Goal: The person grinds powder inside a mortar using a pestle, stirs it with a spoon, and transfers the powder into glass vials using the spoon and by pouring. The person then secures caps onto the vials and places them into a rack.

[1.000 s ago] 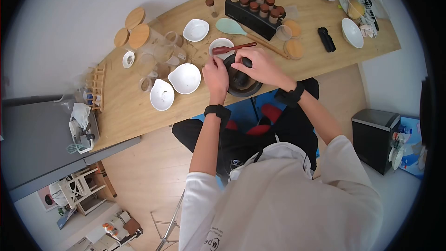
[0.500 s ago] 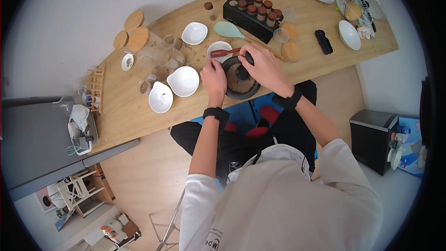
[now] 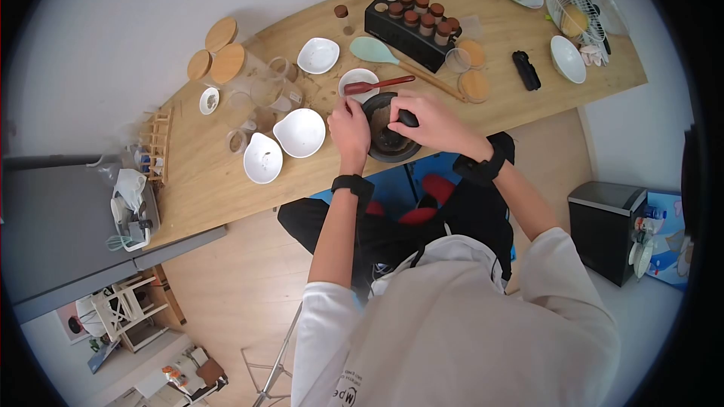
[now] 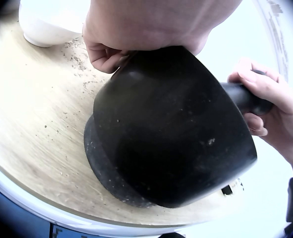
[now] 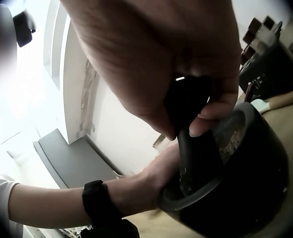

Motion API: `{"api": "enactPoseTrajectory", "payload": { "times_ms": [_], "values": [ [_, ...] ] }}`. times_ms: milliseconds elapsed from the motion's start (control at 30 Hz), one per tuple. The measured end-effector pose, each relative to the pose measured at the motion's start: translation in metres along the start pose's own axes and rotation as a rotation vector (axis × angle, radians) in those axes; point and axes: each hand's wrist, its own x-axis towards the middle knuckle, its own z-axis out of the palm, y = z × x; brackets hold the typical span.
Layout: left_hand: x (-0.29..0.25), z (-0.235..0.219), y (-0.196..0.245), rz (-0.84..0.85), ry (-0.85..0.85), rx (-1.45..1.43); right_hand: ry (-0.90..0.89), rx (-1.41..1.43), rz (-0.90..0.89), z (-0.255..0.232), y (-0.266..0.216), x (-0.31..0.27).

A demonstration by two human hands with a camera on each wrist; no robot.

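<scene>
From where I'm standing, the person is bending to what looks like the grinding step. The dark mortar (image 3: pixel 392 157) is sitting on the table (image 3: pixel 211 188), close to the near edge, and everything else is gathering round it. Inside the mortar, a brownish, coarse-looking material (image 5: pixel 233 141) is lying against the wall, with the head of the pestle resting down among it.

The right hand (image 3: pixel 434 126) is pinching the upper part of the pestle (image 5: pixel 198 156), its grip closed and the shaft leaning. The left hand (image 3: pixel 350 130) is gripping the left side of the mortar at the rim, fingers curling in, apparently steadying it. Just beyond the mortar, a red spatula (image 3: pixel 388 84) is lying across a white bowl (image 3: pixel 354 77); more bowls (image 3: pixel 300 133) are standing to its left.

I'd say the next move is calling for more pressing and circling, the pestle working the coarser bits against the wall while the left hand is bracing the mortar. How fine the grounds are getting, I can't tell from here.
</scene>
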Motion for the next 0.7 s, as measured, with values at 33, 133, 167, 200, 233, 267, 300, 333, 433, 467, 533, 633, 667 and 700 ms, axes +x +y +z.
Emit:
{"api": "enactPoseTrajectory", "payload": {
  "times_ms": [33,133,167,200,233,267,300,333,433,467,533,633,667,700],
  "values": [
    [0.000,0.000,0.001,0.001,0.003,0.007,-0.112,0.032,0.058,-0.005,-0.001,0.001],
    [-0.002,-0.002,0.003,0.010,-0.001,-0.028,0.121,-0.038,0.228,0.002,-0.002,0.002],
    [-0.001,-0.002,0.005,0.012,0.002,-0.031,0.122,-0.040,0.224,0.006,-0.001,0.000],
    [-0.001,-0.002,0.006,-0.011,-0.004,-0.024,0.160,-0.016,0.141,0.014,-0.001,-0.003],
    [-0.002,-0.003,0.006,-0.035,-0.013,-0.015,0.199,0.011,0.061,0.018,-0.001,-0.005],
    [-0.002,-0.004,0.006,-0.034,-0.013,-0.012,0.200,0.013,0.061,0.016,-0.002,-0.006],
    [-0.002,-0.004,0.006,-0.034,-0.015,-0.019,0.110,0.026,0.023,0.011,-0.002,-0.007],
    [-0.002,-0.003,0.006,-0.033,-0.016,-0.028,0.018,0.038,-0.016,0.007,-0.001,-0.008],
    [-0.002,-0.004,0.007,-0.018,-0.010,0.023,-0.001,0.049,0.088,0.002,0.010,-0.004],
    [-0.002,-0.004,0.010,-0.017,-0.004,0.018,-0.003,0.045,0.082,0.001,0.009,-0.003],
    [-0.003,-0.006,0.013,-0.036,-0.023,0.052,0.058,-0.003,0.137,0.001,0.003,-0.004],
    [-0.001,-0.004,0.009,-0.052,-0.045,0.067,0.085,-0.060,0.088,0.009,-0.003,-0.006],
    [-0.001,-0.004,0.009,-0.050,-0.045,0.067,0.087,-0.060,0.088,0.011,-0.003,-0.006],
    [-0.001,-0.004,0.008,-0.054,-0.043,0.071,0.105,-0.051,0.094,0.013,-0.003,-0.005]
  ]
}}
